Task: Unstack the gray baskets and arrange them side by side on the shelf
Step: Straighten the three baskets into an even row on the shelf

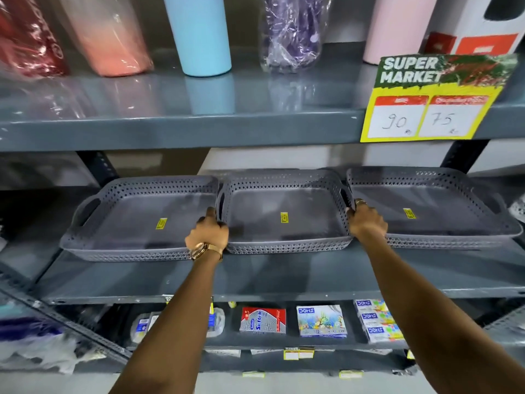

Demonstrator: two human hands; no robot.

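Three shallow gray baskets stand in a row on the middle shelf (284, 277), each with a yellow sticker inside. The left basket (127, 220) and the right basket (443, 211) sit flat, touching the middle basket (284, 203). My left hand (208, 234) grips the middle basket's left rim near its handle slot. My right hand (366, 220) grips its right rim, fingers hooked over the edge. Both wrists cover the front corners of the middle basket.
Above is a shelf with tall bottles and tumblers, among them a light blue one (200, 35), and a yellow price sign (429, 109) hanging over its edge. Below, packets of tissues (262, 319) and napkins (321, 321) lie on a lower shelf.
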